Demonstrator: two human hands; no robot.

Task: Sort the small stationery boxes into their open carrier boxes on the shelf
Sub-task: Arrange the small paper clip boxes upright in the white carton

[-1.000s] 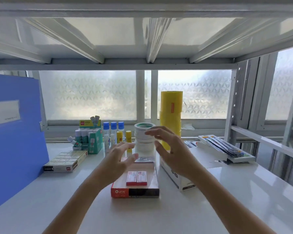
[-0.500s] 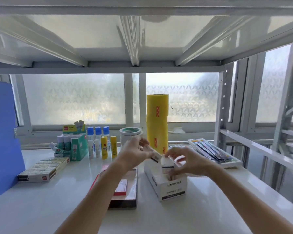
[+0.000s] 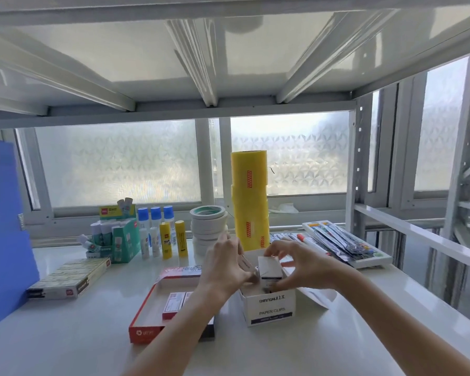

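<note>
While the right hand [image 3: 301, 267] pinches the small white box [image 3: 269, 268] upright over the open paper-clip carrier [image 3: 270, 308] on the shelf [image 3: 364, 335], the left hand [image 3: 225, 264] steadies its side. Light, stiff card, probably crushable; holding its narrow side faces suits it.

A small white box [image 3: 269, 268] stood upright over the open white paper-clip carrier box [image 3: 272, 308]. Left of that carrier lay the open red carrier box [image 3: 144, 328], holding small red-and-white boxes [image 3: 174, 305] lying flat.
</note>
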